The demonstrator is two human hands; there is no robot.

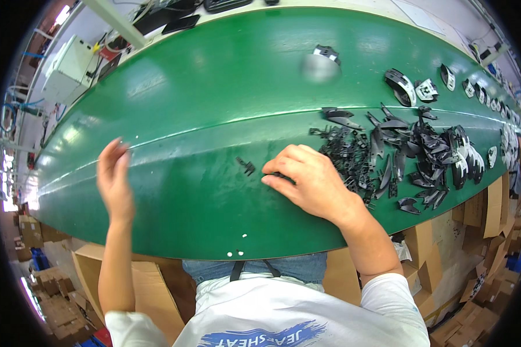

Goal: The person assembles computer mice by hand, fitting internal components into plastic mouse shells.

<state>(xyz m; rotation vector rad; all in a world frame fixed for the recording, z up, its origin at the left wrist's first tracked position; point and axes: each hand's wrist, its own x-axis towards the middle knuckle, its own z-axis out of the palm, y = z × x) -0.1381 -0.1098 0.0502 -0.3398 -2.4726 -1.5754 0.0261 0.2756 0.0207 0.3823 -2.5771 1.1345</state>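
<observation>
My right hand is over the green table, thumb and fingertips closed on a small black plastic part, mostly hidden by the fingers. Just left of those fingertips lies another small black plastic clip-like part. Away to the left, my left hand is raised above the table, its fingers bent and smeared by motion; whether they hold anything does not show. Close to the right hand's far side sits a heap of small black plastic parts. Beside it are piled curved black wing-shaped pieces.
Black-and-white mouse-like shells stand beyond the piles and run off to the right. A blurred one is near the table's far side. Small white bits lie by the near edge. Cardboard boxes stand below the green table.
</observation>
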